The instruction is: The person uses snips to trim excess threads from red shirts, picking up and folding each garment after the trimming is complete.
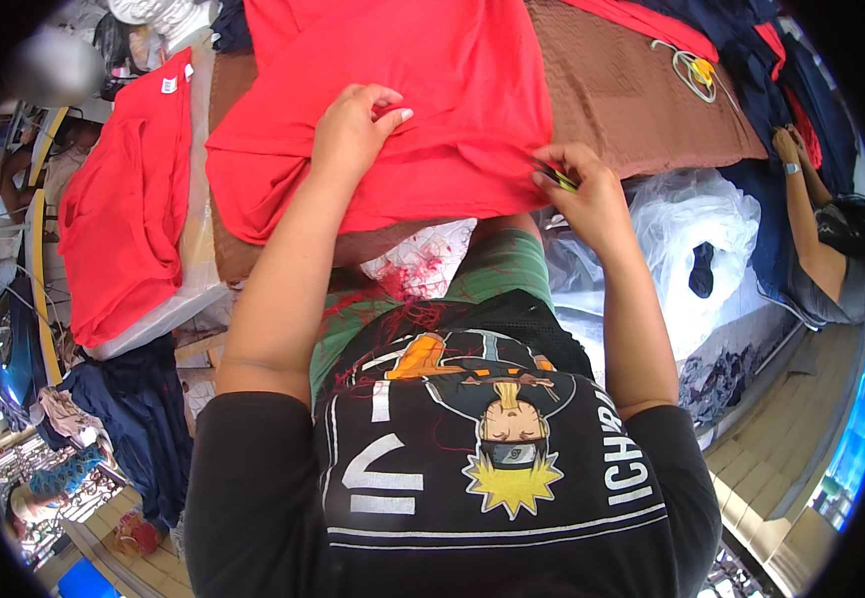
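A red cloth garment [432, 80] is spread over the brown-covered table in front of me, its near edge hanging in folds toward my lap. My left hand [350, 130] rests on top of it, fingers loosely bent, with thumb and forefinger apart. At the garment's right near corner, my right hand [587, 189] is closed around small thread snips [560, 179], black with a yellow-green part. Their blades point left against the red cloth; the tips are hard to make out. Loose red threads [407, 274] lie scattered on my lap.
Another red garment [128, 209] lies on a pale surface at left. The brown table cover [632, 100] carries a coiled pale cord with a yellow piece [699, 72]. Clear plastic sheeting [692, 219] bunches below right. A co-worker's arm [809, 214] reaches in at far right beside dark cloth.
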{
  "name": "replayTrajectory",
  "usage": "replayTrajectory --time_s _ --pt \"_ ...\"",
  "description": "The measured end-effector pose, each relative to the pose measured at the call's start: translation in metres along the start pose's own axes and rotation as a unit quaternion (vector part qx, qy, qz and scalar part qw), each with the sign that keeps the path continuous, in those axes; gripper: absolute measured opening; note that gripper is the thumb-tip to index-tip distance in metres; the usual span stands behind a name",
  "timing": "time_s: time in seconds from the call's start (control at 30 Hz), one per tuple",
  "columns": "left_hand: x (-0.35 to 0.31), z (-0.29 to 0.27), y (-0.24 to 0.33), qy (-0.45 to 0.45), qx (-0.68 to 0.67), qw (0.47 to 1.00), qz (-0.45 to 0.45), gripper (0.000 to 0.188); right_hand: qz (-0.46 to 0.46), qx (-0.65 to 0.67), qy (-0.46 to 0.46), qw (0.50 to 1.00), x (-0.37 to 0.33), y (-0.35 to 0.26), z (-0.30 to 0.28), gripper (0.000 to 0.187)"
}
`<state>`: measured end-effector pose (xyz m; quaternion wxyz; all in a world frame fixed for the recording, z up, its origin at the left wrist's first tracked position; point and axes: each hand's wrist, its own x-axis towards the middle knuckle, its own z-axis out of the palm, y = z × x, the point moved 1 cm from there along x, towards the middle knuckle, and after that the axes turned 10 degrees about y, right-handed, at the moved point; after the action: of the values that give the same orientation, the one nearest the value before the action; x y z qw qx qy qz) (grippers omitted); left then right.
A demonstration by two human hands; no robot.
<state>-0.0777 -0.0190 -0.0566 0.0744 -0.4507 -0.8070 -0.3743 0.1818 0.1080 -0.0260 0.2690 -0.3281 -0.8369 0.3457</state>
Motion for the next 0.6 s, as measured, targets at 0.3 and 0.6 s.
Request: replayTrajectory --time_s 0.3,0.6 --pt "-0.029 -0.117 0.026 -0.231 -0.363 0.891 -0.142 0.016 -0.006 -0.040 -0.183 0.982 -0.025 0.000 -0.036 0.018" --pt "-0.119 -0.228 -0.008 -0.407 -0.057 0.897 -0.161 0.020 -0.040 -0.026 -0.109 0.993 -0.007 -0.025 -0.038 0.021"
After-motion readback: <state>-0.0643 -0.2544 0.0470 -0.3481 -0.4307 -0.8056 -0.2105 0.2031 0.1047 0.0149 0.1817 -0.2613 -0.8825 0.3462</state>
